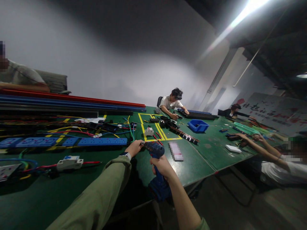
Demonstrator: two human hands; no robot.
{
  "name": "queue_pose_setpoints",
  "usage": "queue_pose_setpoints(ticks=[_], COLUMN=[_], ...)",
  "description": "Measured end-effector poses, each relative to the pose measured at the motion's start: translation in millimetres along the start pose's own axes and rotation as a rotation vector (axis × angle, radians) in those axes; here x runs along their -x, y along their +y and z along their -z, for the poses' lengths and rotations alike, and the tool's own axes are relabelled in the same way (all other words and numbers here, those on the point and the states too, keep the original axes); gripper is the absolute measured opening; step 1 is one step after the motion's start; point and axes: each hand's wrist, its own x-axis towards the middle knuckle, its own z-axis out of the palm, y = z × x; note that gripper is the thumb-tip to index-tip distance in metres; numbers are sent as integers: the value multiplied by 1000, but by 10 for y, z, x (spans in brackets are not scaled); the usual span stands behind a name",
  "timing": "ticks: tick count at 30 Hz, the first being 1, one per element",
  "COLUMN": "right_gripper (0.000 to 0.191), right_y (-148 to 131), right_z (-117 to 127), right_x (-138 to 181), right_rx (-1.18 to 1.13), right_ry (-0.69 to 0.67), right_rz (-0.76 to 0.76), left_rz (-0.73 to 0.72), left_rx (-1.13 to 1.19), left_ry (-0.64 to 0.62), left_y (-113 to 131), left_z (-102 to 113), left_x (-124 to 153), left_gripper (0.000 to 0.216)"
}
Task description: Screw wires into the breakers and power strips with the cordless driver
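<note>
My right hand (162,166) is wrapped around the grip of a blue cordless drill (156,166), held just above the green table's (196,159) near edge. My left hand (134,147) is closed on the drill's front end, at the chuck. A watch sits on my left wrist, which comes out of an olive sleeve. Just left of the hands lies a long blue power strip (102,141). A white circuit breaker (69,162) with a red wire lies further left.
Red, blue and black rails (72,103) are stacked along the far left. Loose coloured wires, a white socket (149,131) inside a yellow taped square, a blue bin (198,125) and black strips lie further away. Other people sit at the far end, right and left.
</note>
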Motion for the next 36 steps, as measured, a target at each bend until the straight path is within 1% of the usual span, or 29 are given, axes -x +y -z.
queue_pose_setpoints(ticks=[3, 6, 16, 22, 28, 32, 36], right_gripper=[14, 14, 7, 8, 7, 11, 9], right_y=[7, 8, -21, 2, 6, 25, 35], right_z=[-3, -6, -1, -3, -2, -3, -7], right_x=[-10, -5, 35, 9, 6, -4, -6], right_rx=[6, 7, 4, -9, -10, -23, -18], right_ry=[-9, -10, 4, 2, 3, 8, 20], right_rz=[4, 5, -7, 35, 11, 3, -9], left_rz=[0, -1, 7, -3, -26, -36, -33], left_rx=[11, 7, -3, -1, -19, -25, -33], left_ry=[12, 23, 33, 5, -9, -11, -5], left_y=[96, 141, 97, -39, -206, -249, -274], left_z=[60, 85, 51, -29, -124, -149, -169], left_x=[38, 57, 37, -21, -70, -79, -90], left_gripper=[22, 21, 20, 23, 26, 27, 27])
